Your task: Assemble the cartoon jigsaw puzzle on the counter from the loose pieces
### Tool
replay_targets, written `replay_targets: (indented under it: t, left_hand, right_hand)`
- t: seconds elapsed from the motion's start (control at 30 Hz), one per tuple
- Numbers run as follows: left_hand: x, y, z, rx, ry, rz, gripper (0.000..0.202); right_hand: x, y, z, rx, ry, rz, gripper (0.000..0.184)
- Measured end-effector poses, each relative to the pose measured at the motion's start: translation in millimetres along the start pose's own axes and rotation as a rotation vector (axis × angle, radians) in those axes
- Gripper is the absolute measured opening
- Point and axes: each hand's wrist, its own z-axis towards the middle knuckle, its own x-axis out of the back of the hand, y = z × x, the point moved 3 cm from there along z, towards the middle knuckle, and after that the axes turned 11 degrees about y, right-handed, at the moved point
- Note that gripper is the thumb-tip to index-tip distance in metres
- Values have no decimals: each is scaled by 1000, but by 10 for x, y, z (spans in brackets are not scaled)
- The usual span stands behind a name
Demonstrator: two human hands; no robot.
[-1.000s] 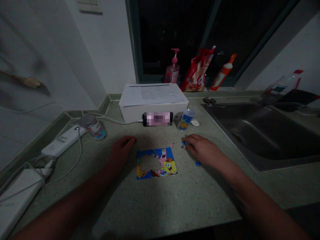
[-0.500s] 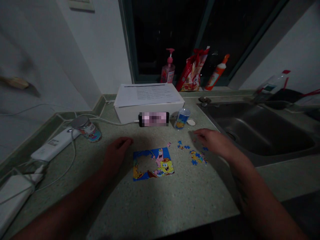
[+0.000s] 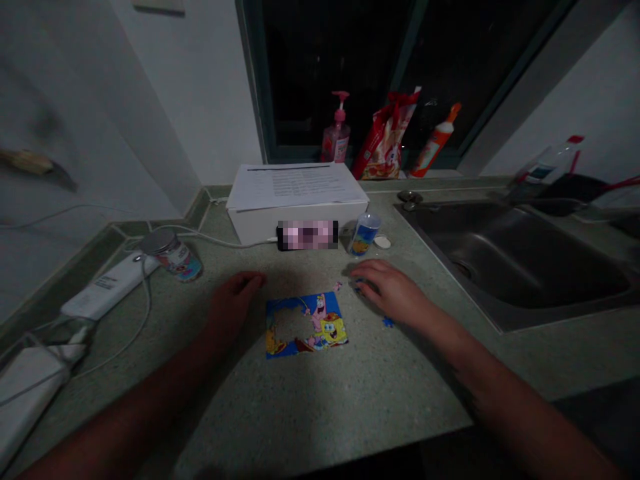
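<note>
A small cartoon jigsaw puzzle (image 3: 306, 324) lies on the speckled green counter (image 3: 320, 407), with a hole in its left half. My left hand (image 3: 233, 303) rests on the counter just left of the puzzle, fingers loosely curled and holding nothing. My right hand (image 3: 387, 290) lies palm down to the right of the puzzle, fingers spread over several loose blue puzzle pieces (image 3: 387, 323), most of them hidden under it.
Behind the puzzle a white box (image 3: 295, 200) with a printed sheet, a phone (image 3: 307, 235), a small cup (image 3: 364, 235) and its lid. A tin can (image 3: 173, 253), power strip (image 3: 107, 288) and cables at left. Steel sink (image 3: 515, 257) at right. Bottles on the window sill.
My right hand moved left from near the sink edge back over the loose pieces, covering them. My left hand stayed put.
</note>
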Motion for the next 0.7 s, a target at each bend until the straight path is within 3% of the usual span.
replay_targets:
  t: [0.23,0.7]
  left_hand:
    - [-4,13,-3,4,3,-42,30]
    - [-15,4,3,-15,-7,-35,33]
  right_hand:
    - [-272,-174,6,109,-56,-70,32]
    - [-232,-69,11,71,-98,-93,27]
